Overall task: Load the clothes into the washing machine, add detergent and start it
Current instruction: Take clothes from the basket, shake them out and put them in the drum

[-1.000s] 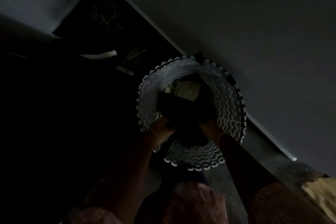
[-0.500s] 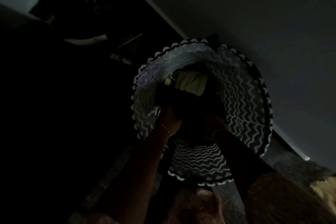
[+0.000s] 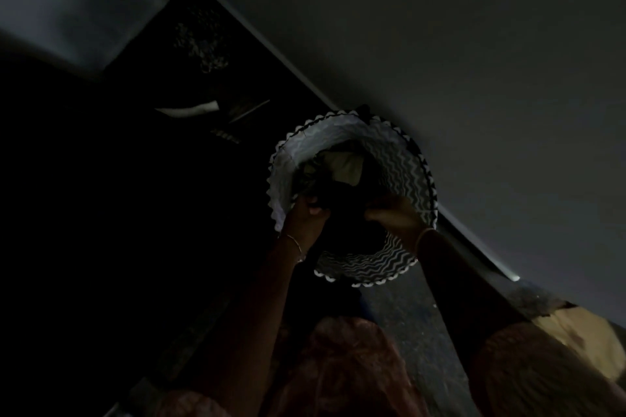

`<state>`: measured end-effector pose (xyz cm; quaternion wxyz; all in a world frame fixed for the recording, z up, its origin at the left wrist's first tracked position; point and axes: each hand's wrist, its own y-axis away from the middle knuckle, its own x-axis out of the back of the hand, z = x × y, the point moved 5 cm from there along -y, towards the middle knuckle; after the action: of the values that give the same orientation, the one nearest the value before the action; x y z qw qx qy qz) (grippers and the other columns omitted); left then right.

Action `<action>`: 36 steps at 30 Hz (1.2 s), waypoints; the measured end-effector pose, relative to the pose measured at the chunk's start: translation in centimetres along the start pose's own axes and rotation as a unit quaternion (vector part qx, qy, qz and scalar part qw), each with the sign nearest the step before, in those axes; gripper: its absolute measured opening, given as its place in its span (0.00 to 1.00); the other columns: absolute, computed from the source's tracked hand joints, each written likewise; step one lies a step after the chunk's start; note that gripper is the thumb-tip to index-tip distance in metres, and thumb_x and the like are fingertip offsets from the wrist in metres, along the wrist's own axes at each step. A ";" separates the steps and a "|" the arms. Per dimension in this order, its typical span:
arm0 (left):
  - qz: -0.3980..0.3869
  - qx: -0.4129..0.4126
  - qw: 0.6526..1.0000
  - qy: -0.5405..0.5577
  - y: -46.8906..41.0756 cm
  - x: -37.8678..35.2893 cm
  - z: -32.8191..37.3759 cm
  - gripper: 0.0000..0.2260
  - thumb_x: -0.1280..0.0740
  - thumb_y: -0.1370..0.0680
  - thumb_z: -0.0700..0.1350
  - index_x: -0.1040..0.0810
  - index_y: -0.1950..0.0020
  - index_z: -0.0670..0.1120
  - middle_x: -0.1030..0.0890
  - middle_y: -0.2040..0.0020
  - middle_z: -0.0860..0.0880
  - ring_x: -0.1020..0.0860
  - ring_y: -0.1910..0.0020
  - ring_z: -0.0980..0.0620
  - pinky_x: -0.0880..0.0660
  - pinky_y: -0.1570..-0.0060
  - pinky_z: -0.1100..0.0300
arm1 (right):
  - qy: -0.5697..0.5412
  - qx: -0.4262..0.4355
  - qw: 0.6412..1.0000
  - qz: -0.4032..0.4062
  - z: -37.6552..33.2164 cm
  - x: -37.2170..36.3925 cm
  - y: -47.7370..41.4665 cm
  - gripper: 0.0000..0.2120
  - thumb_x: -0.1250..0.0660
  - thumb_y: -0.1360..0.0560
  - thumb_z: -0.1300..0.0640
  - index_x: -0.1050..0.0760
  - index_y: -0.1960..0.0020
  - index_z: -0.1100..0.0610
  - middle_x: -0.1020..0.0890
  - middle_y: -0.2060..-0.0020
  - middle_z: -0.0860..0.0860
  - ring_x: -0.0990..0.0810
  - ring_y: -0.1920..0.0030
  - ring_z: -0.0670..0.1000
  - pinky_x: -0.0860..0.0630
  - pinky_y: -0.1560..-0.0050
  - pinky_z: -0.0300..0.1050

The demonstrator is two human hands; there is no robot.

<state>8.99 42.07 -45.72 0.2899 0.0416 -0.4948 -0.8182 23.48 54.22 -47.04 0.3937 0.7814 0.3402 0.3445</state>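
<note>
Since half a second ago, your hands have risen from deep in the basket toward its near rim. Your left hand (image 3: 306, 215) and right hand (image 3: 394, 213) each curl their fingers round a dark garment (image 3: 342, 203) bunched between them, partly inside the zigzag-patterned laundry basket (image 3: 403, 162). A pale garment (image 3: 345, 162) lies deeper in the basket. The basket stands on a dim floor (image 3: 406, 315) beside a grey wall (image 3: 474, 78).

The left hand (image 3: 306, 213) and right hand (image 3: 393, 213) pulled the dark garment (image 3: 342, 206) up from deep in the basket (image 3: 403, 162).
</note>
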 end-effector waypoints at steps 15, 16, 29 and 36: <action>-0.088 -0.047 0.995 -0.005 14.1 4.0 6.6 0.24 0.32 0.27 0.30 0.34 0.32 0.34 0.28 0.35 0.35 0.27 0.36 0.40 0.30 0.40 0.51 | -0.428 0.107 0.890 -0.117 -10.8 3.7 19.0 0.16 0.46 0.31 0.71 0.32 0.72 0.57 0.27 0.71 0.50 0.25 0.68 0.48 0.26 0.63 0.38; -0.092 -0.057 0.994 -0.002 14.9 4.2 7.1 0.25 0.32 0.27 0.30 0.35 0.31 0.34 0.28 0.34 0.35 0.27 0.37 0.42 0.30 0.40 0.50 | -0.444 0.110 0.880 -0.127 -11.5 3.9 20.3 0.11 0.44 0.32 0.70 0.33 0.69 0.57 0.27 0.69 0.51 0.25 0.65 0.50 0.26 0.60 0.40; -0.152 -0.182 0.971 -0.037 22.5 4.6 13.3 0.33 0.29 0.27 0.33 0.41 0.27 0.40 0.32 0.32 0.48 0.33 0.30 0.47 0.33 0.37 0.62 | -0.516 0.230 0.807 -0.175 -21.2 7.3 34.1 0.07 0.42 0.40 0.64 0.30 0.65 0.55 0.18 0.65 0.52 0.21 0.63 0.53 0.25 0.57 0.45; -0.162 -0.234 0.955 -0.084 23.0 4.5 17.4 0.33 0.27 0.28 0.36 0.38 0.27 0.41 0.31 0.32 0.51 0.33 0.30 0.50 0.32 0.41 0.64 | -0.544 0.295 0.772 -0.145 -23.8 10.0 38.4 0.08 0.44 0.38 0.65 0.28 0.69 0.55 0.25 0.68 0.51 0.23 0.67 0.51 0.26 0.63 0.42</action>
<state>8.99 45.54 -16.75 0.1124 -0.0165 -0.2983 -0.9477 19.59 53.77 -0.94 0.3083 0.8574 0.2633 -0.3169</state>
